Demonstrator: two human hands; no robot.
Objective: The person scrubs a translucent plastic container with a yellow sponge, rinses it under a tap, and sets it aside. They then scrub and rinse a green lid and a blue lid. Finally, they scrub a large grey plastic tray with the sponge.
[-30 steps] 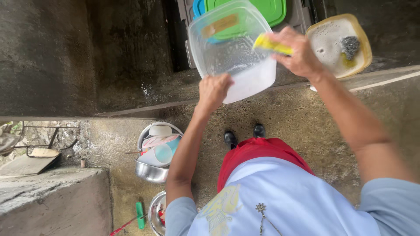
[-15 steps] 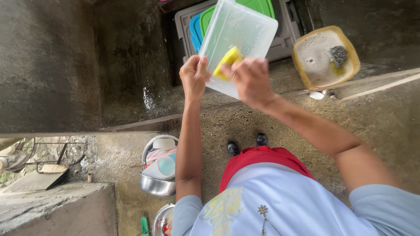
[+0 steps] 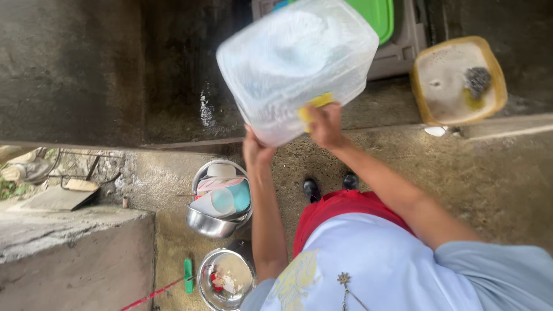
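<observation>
Right hand (image 3: pixel 325 124) presses a yellow sponge (image 3: pixel 313 106) against the blurred clear container (image 3: pixel 294 63), hiding its fingertips.

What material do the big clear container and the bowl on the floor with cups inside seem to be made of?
The container looks like translucent plastic: cloudy walls let the light through. The bowl looks like polished metal, probably steel: its silver side shines. The yellow sponge seems to be soft foam.
</observation>
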